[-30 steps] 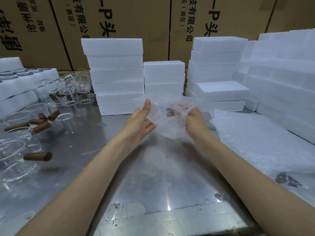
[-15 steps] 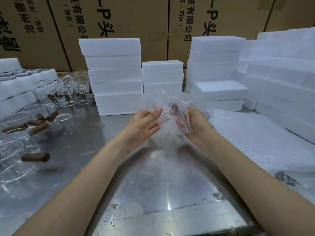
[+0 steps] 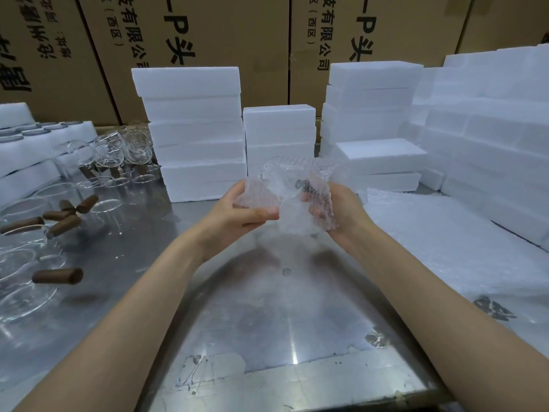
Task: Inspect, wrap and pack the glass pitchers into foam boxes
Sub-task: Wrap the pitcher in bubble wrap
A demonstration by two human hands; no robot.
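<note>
Over table (image 3: 267,307): wrapped pitcher (image 3: 297,188) btwn hands

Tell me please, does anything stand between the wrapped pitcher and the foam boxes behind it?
Nothing visible does. Both hands, left hand and right hand, hold the wrapped pitcher above the bare steel table, and the foam boxes stand just behind with open space between.

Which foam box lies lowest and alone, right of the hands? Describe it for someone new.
Start at the steel table, then the tall foam stack behind the right hand. In front of that stack sits a low foam box on one thinner slab. Unlike its neighbours, nothing is piled on it.
</note>
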